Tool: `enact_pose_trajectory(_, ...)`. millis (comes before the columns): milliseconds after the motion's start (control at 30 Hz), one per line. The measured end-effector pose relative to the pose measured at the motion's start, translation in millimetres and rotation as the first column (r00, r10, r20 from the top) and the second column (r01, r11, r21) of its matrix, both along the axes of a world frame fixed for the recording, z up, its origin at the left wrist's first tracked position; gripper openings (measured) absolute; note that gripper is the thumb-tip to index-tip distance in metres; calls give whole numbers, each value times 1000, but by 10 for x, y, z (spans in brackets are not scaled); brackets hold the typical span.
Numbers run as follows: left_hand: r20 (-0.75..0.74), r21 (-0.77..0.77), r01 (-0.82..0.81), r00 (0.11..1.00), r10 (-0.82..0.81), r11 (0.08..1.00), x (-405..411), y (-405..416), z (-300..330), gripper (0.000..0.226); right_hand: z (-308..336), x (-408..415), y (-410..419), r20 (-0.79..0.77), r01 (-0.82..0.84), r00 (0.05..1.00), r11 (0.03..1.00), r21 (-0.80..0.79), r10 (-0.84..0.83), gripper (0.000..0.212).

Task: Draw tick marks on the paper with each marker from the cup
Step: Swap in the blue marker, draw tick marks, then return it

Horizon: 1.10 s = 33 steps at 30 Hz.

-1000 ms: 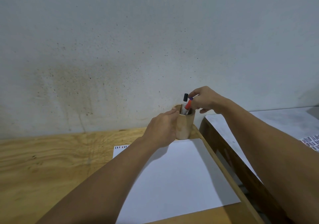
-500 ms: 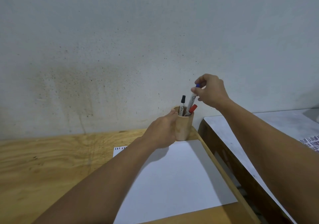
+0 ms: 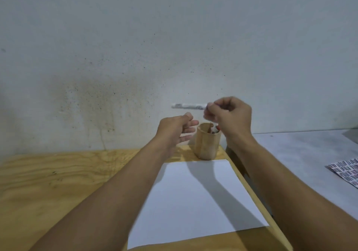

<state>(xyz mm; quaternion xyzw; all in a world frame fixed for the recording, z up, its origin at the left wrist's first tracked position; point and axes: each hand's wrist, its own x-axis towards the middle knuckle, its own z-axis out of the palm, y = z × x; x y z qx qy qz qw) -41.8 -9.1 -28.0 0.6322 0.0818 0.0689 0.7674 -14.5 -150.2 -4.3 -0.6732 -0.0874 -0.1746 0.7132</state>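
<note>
Pale plaster wall (image 3: 174, 37) behind, flecked with dark specks and a brownish stain low on the left. Plywood table (image 3: 48, 183) in front, strong wavy grain, butted against the wall. Second, grey table (image 3: 300, 154) to the right, with a sheet of printed barcodes (image 3: 346, 170) at its far edge. Paper (image 3: 193, 196) lies flat near the plywood's right edge, white, rectangular, blank where visible; arm shadows fall across it. Cup (image 3: 207, 144) stands upright just beyond the paper's far edge, wooden, cylindrical, light tan; marker ends show inside its mouth, one of them red, the rest unclear. Right hand (image 3: 230, 117) is raised above the cup, fingers curled, pinching one end of a marker (image 3: 188, 106). That marker is in the air, clear of the cup, long axis about horizontal, free end pointing left along the wall; barrel white-grey with dark print, blurred; cap colour hidden in the grip. Left hand (image 3: 174, 129) hovers just left of the cup, fingers spread loose and holding nothing, not touching the cup. Both forearms bare.
</note>
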Motion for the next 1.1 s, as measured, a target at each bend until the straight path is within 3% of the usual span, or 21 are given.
enact_pose_trajectory(100,-27,-163,-6,1000,2,987,-64,107,-55,24,-217,-181,189,-55,-75,995,996,53,78,12)
enact_pose_trajectory(200,-55,-264,-66,997,53,962,-168,228,-86,12,-390,-280,309,-30,-72,997,988,-135,68,11)
enact_pose_trajectory(267,-46,-187,-91,995,84,978,-244,310,-95,11,-439,-291,357,-31,-55,998,972,-230,49,11)
enact_pose_trajectory(367,-26,-3,-133,991,133,991,-376,401,-116,14,-366,-267,451,-93,-106,992,975,-193,90,11)
enact_pose_trajectory(500,30,183,-111,994,108,977,-510,501,-209,9,-241,-235,568,-343,-366,890,919,-145,300,34)
enact_pose_trajectory(567,53,231,-100,995,90,968,-563,539,-244,2,-239,-217,586,-386,-473,829,876,-98,405,39)
enact_pose_trajectory(700,91,269,-161,986,142,949,-597,671,-320,12,-303,-184,615,-355,-472,805,876,102,475,24)
enact_pose_trajectory(833,103,324,-196,980,171,925,-609,746,-378,12,-424,-175,632,-317,-443,811,871,214,491,24)
enact_pose_trajectory(967,137,410,-202,978,159,889,-592,715,-393,5,-545,-217,640,-338,-555,750,819,143,568,20)
enact_pose_trajectory(1100,48,488,-159,987,156,858,-535,833,-474,17,-546,-127,586,-281,-491,812,859,145,511,12)
